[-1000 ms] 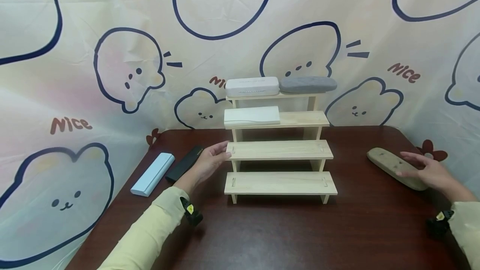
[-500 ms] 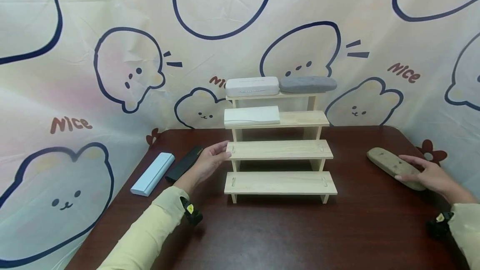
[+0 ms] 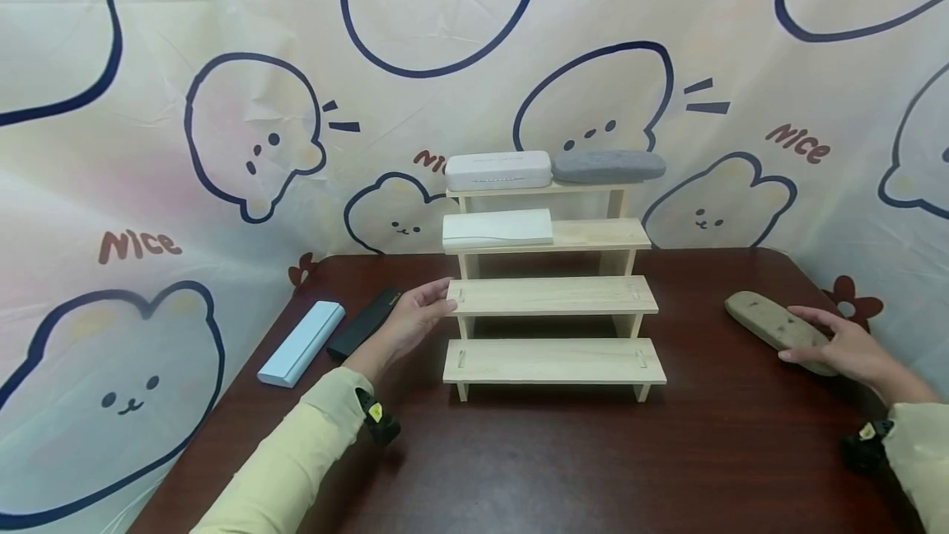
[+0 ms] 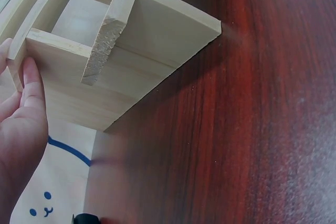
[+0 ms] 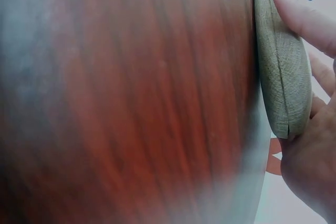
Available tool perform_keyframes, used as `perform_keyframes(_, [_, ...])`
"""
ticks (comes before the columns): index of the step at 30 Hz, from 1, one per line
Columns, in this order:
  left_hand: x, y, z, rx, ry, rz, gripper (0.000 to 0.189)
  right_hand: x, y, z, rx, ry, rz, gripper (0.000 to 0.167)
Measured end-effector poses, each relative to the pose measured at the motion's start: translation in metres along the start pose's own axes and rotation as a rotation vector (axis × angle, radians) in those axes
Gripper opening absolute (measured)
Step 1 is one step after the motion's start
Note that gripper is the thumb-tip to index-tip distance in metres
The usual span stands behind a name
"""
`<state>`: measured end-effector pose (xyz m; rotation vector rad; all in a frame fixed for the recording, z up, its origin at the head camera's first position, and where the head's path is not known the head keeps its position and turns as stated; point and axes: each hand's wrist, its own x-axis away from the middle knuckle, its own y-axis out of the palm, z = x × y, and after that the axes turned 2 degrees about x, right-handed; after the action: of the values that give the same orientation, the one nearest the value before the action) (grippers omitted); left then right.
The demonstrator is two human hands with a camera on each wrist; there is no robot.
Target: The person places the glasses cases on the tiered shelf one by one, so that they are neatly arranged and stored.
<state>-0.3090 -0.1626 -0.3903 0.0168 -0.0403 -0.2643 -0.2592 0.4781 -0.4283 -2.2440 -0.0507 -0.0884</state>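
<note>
My left hand [image 3: 406, 321] pinches the left end of the second-lowest board of a pale wooden step rack [image 3: 552, 297]. In the left wrist view, its thumb and fingertips [image 4: 32, 72] lie on both sides of that board's end. Far to the right, my right hand [image 3: 848, 346] holds the near end of an olive-green glasses case [image 3: 767, 318], which lies on the dark table. The right wrist view shows the thumb along one side of the case [image 5: 283, 66] and the fingers behind it, partly hidden.
On the rack's top board are a white glasses case [image 3: 498, 171] and a grey one [image 3: 610, 166]. A flat white case [image 3: 497, 228] lies one board lower. Left of the rack, a light-blue case [image 3: 301, 344] and a black case [image 3: 365, 325] rest on the table [image 3: 563, 460].
My right hand has closed in on the olive-green glasses case, its thumb coming against the near side. The left hand stays on the rack.
</note>
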Motion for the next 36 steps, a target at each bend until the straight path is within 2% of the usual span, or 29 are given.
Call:
perform_keyframes(5, [0.0, 0.0, 0.0, 0.008, -0.002, 0.002, 0.057, 0.0, 0.0, 0.0, -0.011, -0.024, 0.0, 0.099])
perform_keyframes(20, [0.0, 0.001, 0.0, 0.009, -0.003, 0.007, 0.057, 0.004, 0.001, -0.003, 0.067, -0.091, 0.065, 0.086])
perform_keyframes(24, [0.001, 0.001, 0.0, 0.023, -0.003, 0.004, 0.056, 0.005, 0.001, -0.003, 0.061, -0.09, 0.076, 0.084])
perform_keyframes(31, [0.001, 0.0, 0.0, 0.031, -0.002, 0.003, 0.056, 0.006, 0.004, -0.008, 0.058, -0.05, 0.15, 0.085])
perform_keyframes(36, [0.0, 0.0, -0.001, 0.024, 0.003, 0.002, 0.057, 0.006, 0.003, -0.014, 0.061, -0.053, 0.159, 0.084])
